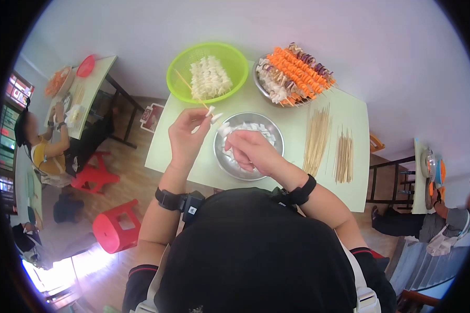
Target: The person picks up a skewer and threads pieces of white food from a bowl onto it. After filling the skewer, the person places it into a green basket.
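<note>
My left hand (189,130) pinches a thin wooden skewer (184,82) that slants up to the left, with white pieces (211,111) at its lower end. My right hand (251,150) is closed on a white piece (224,129), close to the right of my left hand. Beneath my right hand sits a metal bowl (280,136) holding cut white pieces. A green basket (171,83) behind my left hand contains filled white skewers (210,77). Behind and to the right, another metal bowl (256,82) carries skewers of orange, purple and white pieces.
Bare skewers lie in two bundles (316,138) (344,156) on the right of the pale table (357,117). Red stools (109,229) stand at left. People work at side tables, one at left (49,149) and one at right (457,211).
</note>
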Demonstrator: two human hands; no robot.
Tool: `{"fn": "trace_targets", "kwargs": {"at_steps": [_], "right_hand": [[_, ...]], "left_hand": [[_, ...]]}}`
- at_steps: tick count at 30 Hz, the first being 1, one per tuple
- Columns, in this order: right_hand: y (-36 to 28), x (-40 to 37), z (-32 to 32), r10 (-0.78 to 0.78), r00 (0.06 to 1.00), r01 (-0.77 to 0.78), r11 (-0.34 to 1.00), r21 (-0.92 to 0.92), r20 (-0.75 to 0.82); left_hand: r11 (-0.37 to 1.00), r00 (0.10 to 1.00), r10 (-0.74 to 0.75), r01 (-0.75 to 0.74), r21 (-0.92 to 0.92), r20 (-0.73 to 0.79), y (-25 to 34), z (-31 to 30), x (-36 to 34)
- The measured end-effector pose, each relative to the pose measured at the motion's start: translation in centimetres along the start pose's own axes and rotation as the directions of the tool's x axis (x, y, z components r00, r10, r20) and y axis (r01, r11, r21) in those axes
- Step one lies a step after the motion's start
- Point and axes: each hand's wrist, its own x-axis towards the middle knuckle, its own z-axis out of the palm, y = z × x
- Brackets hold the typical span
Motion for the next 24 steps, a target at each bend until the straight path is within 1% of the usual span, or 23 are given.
{"fn": "trace_targets", "kwargs": {"at_steps": [1,3,4,5,6,7,9,10,11,12,13,14,15,16,17,18,19,21,22,24], "right_hand": [[0.1,0.0,-0.1,0.007,1.0,-0.007,1.0,-0.001,0.005],[0.2,-0.1,-0.5,0.028,0.999,-0.028,1.0,0.009,-0.038],[0.3,-0.2,-0.8,-0.001,0.999,0.0,1.0,-0.025,-0.053],[0.4,-0.3,-1.3,0.008,0.998,-0.009,1.0,-0.025,-0.054],[0.6,-0.4,-1.9,-0.017,0.996,0.011,0.998,-0.061,-0.093],[0.8,-0.7,-2.6,-0.041,0.99,0.028,0.995,-0.095,-0.134],[1.1,-1.7,-4.0,-0.005,0.981,-0.013,0.996,-0.091,-0.194],[1.3,-2.4,-4.9,-0.014,0.972,-0.016,0.992,-0.129,-0.233],[1.5,-3.1,-5.7,-0.024,0.963,-0.022,0.986,-0.167,-0.268],[1.7,-4.0,-6.6,0.015,0.957,-0.072,0.98,-0.185,-0.291],[1.9,-4.9,-7.5,0.026,0.954,-0.084,0.98,-0.181,-0.298],[2.2,-5.8,-8.2,0.038,0.944,-0.115,0.969,-0.219,-0.328],[2.5,-6.7,-8.8,0.05,0.932,-0.149,0.956,-0.254,-0.359],[2.7,-7.6,-9.1,0.069,0.919,-0.182,0.947,-0.264,-0.387],[3.1,-8.3,-9.4,0.077,0.916,-0.192,0.946,-0.261,-0.394],[3.7,-9.0,-9.6,0.087,0.899,-0.21,0.946,-0.248,-0.428],[4.2,-9.5,-9.6,0.096,0.882,-0.226,0.945,-0.236,-0.461],[5.3,-10.1,-9.7,0.117,0.867,-0.243,0.948,-0.206,-0.485],[5.9,-10.6,-9.6,0.136,0.852,-0.256,0.95,-0.177,-0.505],[6.9,-11.1,-9.3,0.137,0.848,-0.247,0.957,-0.153,-0.511]], "left_hand": [[1.0,1.0,-0.004,0.004,0.0,-0.008,0.0,0.0,-0.1],[1.0,0.997,-0.005,0.004,0.012,0.08,0.2,0.0,0.0],[1.0,0.997,-0.01,0.009,0.009,0.075,0.2,-0.2,0.0],[0.997,0.993,0.028,-0.036,0.072,0.117,0.3,-0.3,0.0],[0.988,0.985,0.062,-0.084,0.132,0.162,0.1,-0.5,0.1],[0.989,0.985,0.052,-0.073,0.126,0.162,-0.3,-0.7,0.1],[0.969,0.976,-0.021,-0.034,0.245,0.217,-1.7,-1.3,-0.3],[0.961,0.973,-0.047,-0.018,0.277,0.227,-2.7,-1.4,-0.5],[0.963,0.97,-0.07,0.005,0.268,0.234,-4.0,-1.7,-0.8],[0.94,0.944,-0.103,-0.011,0.342,0.313,-5.4,-2.0,-1.0],[0.91,0.912,-0.135,-0.04,0.412,0.386,-6.6,-2.0,-1.1],[0.912,0.905,-0.118,-0.065,0.406,0.41,-7.9,-1.6,-1.5],[0.915,0.902,-0.127,-0.054,0.401,0.412,-8.9,-1.2,-1.8],[0.903,0.878,-0.166,-0.048,0.428,0.449,-9.9,-0.8,-1.9],[0.89,0.85,-0.206,-0.043,0.454,0.485,-10.8,-0.2,-2.1],[0.89,0.841,-0.19,-0.07,0.451,0.506,-11.7,0.4,-2.3],[0.892,0.837,-0.193,-0.067,0.447,0.511,-12.8,1.0,-2.4],[0.841,0.839,-0.189,-0.13,0.525,0.511,-14.5,2.1,-2.3],[0.843,0.833,-0.191,-0.131,0.521,0.519,-15.3,2.6,-2.3],[0.838,0.834,-0.117,-0.209,0.505,0.539,-16.2,3.6,-2.0]]}}
